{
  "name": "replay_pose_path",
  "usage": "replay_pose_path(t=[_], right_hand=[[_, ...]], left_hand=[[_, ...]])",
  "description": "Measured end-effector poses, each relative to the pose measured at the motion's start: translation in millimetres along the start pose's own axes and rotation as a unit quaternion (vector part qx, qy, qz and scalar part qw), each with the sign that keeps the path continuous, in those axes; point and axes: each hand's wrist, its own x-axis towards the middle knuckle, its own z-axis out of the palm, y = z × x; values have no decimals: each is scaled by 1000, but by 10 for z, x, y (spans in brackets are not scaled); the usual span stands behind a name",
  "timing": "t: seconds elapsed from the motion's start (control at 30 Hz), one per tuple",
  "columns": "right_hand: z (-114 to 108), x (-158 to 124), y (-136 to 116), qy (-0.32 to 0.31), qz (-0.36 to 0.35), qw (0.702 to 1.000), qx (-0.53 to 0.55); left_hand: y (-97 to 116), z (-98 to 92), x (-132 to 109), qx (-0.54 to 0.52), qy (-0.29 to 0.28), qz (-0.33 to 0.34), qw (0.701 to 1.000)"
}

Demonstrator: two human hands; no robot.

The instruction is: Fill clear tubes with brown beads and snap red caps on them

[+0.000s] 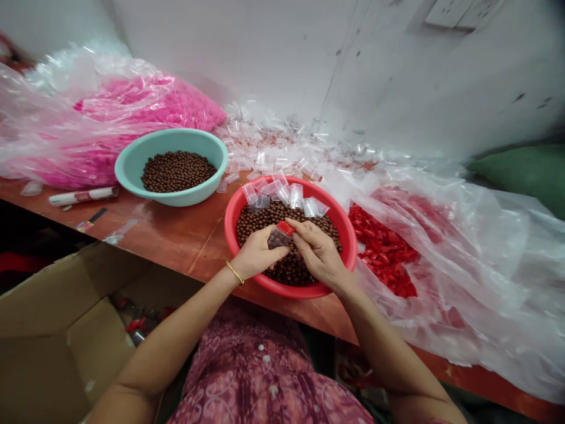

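Observation:
My left hand (257,250) grips a small clear container (279,237) filled with brown balls. On the container's upper end sits a red cap (285,228), which the fingers of my right hand (318,250) pinch. Both hands are above a red basin (229,227) of shiny brown balls (291,274). Several empty clear containers (296,195) lie on the balls at the basin's far side. To the right, a clear plastic bag (481,253) spills red caps (388,253).
A light-green basin (172,199) of brown balls stands left, beside a bag of pink pieces (150,103). Clear containers (260,147) are heaped along the wall. A marker-like white tube (83,196) lies near the table edge; below is a cardboard box (44,294) with capped containers inside.

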Motion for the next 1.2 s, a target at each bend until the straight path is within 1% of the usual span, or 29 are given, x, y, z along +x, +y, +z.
replay_pose_path(t=[0.07,0.13,0.2,0.3,0.4,0.5,0.53,0.6,0.63,0.7,0.77,0.8,0.87,0.93,1.0,1.07,1.13,1.2], right_hand=[[7,-12,-6,-17,-11,1000,-9],[-22,-20,-16,-46,-19,998,-29],[-65,-28,-20,-68,-29,996,-48],[-96,-48,1,-89,-64,990,-84],[-87,-71,30,-92,-102,983,-125],[-114,-64,12,-92,-110,984,-102],[-134,-48,-7,-95,-103,987,-84],[-162,10,-54,-90,-68,992,-61],[-157,49,-75,-73,-39,995,-56],[-89,142,-98,-10,33,999,-29],[40,234,-88,39,94,994,44],[110,271,-72,41,115,988,91],[222,316,-33,2,136,977,165],[263,318,2,-58,135,971,187],[239,292,23,-105,117,973,167],[189,259,31,-132,95,979,119],[163,233,20,-141,78,984,72],[186,219,-15,-139,70,986,64]], left_hand=[[14,2,-4,11,17,15,1000],[25,7,-7,27,38,36,998],[28,12,-10,40,48,42,997],[26,17,-14,47,29,21,998],[32,18,-20,44,8,-14,999],[53,22,-22,51,17,-9,998],[61,24,-22,52,18,3,998],[75,30,-18,48,-1,18,999],[79,31,-17,46,-16,20,999],[79,30,-16,66,-35,21,997],[72,24,-20,115,-29,22,993],[68,22,-23,141,-20,22,990],[63,22,-28,181,-12,19,983],[69,27,-32,215,-17,24,976],[84,33,-38,258,-29,37,965],[99,34,-48,304,-35,52,951],[105,32,-61,343,-41,55,937],[103,31,-68,366,-43,49,928]])
